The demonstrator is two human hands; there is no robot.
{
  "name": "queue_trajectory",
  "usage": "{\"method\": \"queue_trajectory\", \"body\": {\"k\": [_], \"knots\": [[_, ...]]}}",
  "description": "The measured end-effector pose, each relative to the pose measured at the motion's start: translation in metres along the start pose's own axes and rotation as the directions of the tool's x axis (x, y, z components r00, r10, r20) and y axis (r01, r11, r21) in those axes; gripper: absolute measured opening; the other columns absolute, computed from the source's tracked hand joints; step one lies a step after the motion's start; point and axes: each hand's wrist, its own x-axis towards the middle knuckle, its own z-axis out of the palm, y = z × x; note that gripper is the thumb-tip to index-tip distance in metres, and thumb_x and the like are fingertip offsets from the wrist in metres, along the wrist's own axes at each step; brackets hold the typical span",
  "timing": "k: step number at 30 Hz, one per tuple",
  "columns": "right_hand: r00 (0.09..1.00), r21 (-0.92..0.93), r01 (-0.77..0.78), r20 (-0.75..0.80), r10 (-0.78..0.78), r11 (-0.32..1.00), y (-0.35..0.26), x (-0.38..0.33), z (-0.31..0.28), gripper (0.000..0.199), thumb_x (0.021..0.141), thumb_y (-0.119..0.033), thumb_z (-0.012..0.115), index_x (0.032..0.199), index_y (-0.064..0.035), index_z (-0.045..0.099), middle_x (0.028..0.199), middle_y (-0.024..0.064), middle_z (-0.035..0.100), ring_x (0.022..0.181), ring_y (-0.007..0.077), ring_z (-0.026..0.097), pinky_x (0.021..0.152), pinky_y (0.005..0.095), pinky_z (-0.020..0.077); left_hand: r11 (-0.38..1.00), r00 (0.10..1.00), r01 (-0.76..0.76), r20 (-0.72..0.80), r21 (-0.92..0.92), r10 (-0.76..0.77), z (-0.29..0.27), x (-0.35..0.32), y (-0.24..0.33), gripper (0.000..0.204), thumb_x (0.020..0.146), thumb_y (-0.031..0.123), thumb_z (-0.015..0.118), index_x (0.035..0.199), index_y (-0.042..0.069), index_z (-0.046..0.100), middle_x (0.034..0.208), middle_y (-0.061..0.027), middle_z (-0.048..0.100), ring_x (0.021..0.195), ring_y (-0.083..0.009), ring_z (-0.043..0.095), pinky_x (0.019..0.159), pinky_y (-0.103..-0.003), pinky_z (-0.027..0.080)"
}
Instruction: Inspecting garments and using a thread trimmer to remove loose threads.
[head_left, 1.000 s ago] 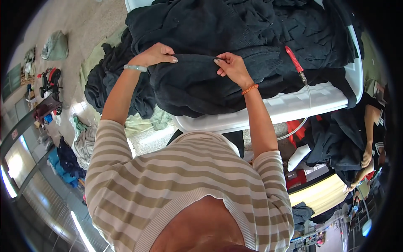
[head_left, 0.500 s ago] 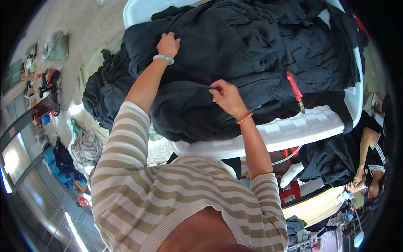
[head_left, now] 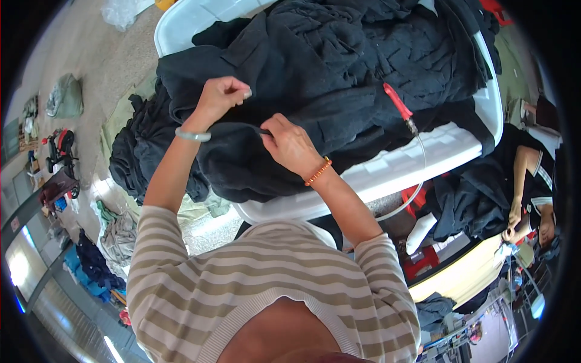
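Back toward us comes the left hand (head_left: 223, 100), fingertips pinched, contents unclear! Nearest, a soft black cloth garment (head_left: 236, 172) lies at the near-left corner of the white plastic tub (head_left: 387, 180), its edge running left-right; the closer right hand (head_left: 290, 144) grips that edge. Beyond, crumpled black cloths (head_left: 339, 36) heap up.

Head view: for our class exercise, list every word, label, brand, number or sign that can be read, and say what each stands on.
Readable text: none.
Small pale sign on the beam at far left: too small and blurred to read.
Dark cloth in the right hand: no lettering visible.
Red-handled tool and white tub: no legible marking.
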Motion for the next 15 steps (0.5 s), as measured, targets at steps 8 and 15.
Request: {"method": "queue_trajectory", "body": {"k": [8,15], "knots": [[0.999,-0.131,0.037,0.033,-0.033,0.991,-0.016,-0.004,0.025,0.011,0.080,-0.005,0.061,0.089,-0.0014,0.057,0.088,0.0142,0.057,0.079,0.0337,0.061,0.068,0.0415,0.0510,0.941,0.993,0.107,-0.003,-0.321,-0.114,0.007,-0.091,-0.021,0.012,0.085,0.003,0.068,0.096,-0.001,0.066,0.082,-0.0038,0.065,0.070,-0.0088,0.059,0.067,-0.021,0.048],[0.989,-0.196,0.146,0.051,-0.138,0.970,-0.037,-0.006,0.041,0.011,0.078,-0.004,0.056,0.088,-0.0008,0.055,0.086,0.0175,0.060,0.078,0.0326,0.064,0.069,0.0397,0.0533,0.883,0.981,0.122,-0.078,-0.453,-0.176,0.005,-0.109,-0.028,0.012,0.086,0.005,0.067,0.096,-0.001,0.067,0.085,-0.0037,0.067,0.075,-0.0090,0.059,0.071,-0.022,0.047]]}}
